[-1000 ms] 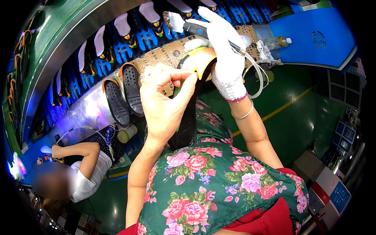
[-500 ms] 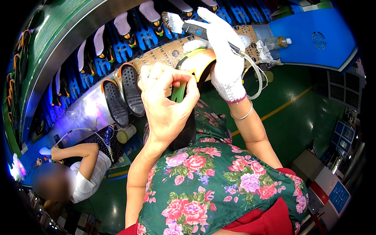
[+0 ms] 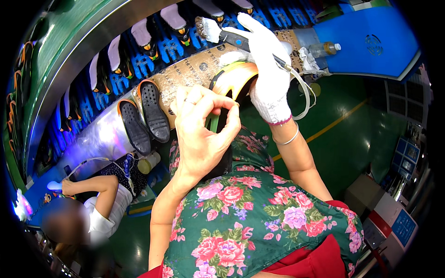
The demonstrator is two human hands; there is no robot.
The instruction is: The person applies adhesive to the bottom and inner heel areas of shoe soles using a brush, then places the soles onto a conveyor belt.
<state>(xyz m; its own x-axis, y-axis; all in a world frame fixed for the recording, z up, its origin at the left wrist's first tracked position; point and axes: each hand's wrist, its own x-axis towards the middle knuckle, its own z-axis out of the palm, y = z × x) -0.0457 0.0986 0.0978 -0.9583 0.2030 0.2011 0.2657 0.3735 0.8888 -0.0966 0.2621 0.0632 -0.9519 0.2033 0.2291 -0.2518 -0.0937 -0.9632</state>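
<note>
My bare left hand is closed around a black shoe with a green inner strip, held upright in front of my flowered apron. Its pale orange sole faces up, just above my fingers. My right hand, in a white knitted glove, grips a brush tool with a pale bristle head. The brush head points left, above the sole and apart from it. A thin white tube loops down from the tool beside my right wrist.
Two black soles lie on a brown paper-covered ledge. A curved conveyor with blue holders carrying white shoe lasts runs behind. A plastic bottle lies by a blue surface. Another person sits at lower left on the green floor.
My left hand has turned the shoe slightly and shifted its fingers over it. The gloved right hand with the brush stays almost still above.
</note>
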